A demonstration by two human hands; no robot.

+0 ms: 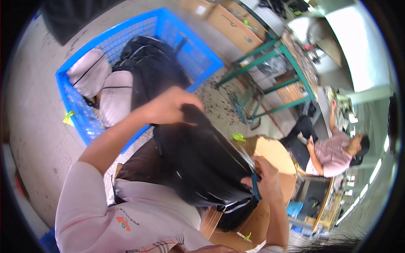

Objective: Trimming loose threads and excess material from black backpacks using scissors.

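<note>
A: Biggest thing in shot, the blue plastic crate (84, 122) up at eleven o'clock on the concrete floor (33, 126). It's packed with bags, pale pink ones (114, 99) on its left, black ones (156, 63) on its right. How many lie underneath, hidden.

B: And dead centre, the black bag (202, 164). Dark, blurred, glossy folds; I can't make out its exact shape or where its opening sits. It's raised above a brown cardboard box (274, 156) that runs from centre down to five o'clock.

A: Grip check. Left hand (168, 107) comes in at twelve o'clock of the bag, fingers curled tight over its top edge, clamped on the fabric.

B: Right hand (263, 175) at three o'clock of the bag, closed on its side beside a blue strap (254, 185). The fingertips are tucked behind the fabric, so only the knuckles show.

A: Under the bag, at six o'clock, another black piece with white stripes (234, 208) sits in the box, mostly covered.

B: Packages: tan cartons (236, 29) stacked at one o'clock, a small pale label on one, too smeared to read. Green metal table frame (270, 80) beside them, its top cut off by glare.

A: Seated person in a pink shirt (333, 154) at three o'clock, partly behind the box.

B: Smallest bits: a yellow-green tag (68, 117) on the crate's left wall, another (238, 137) on the box rim.
</note>
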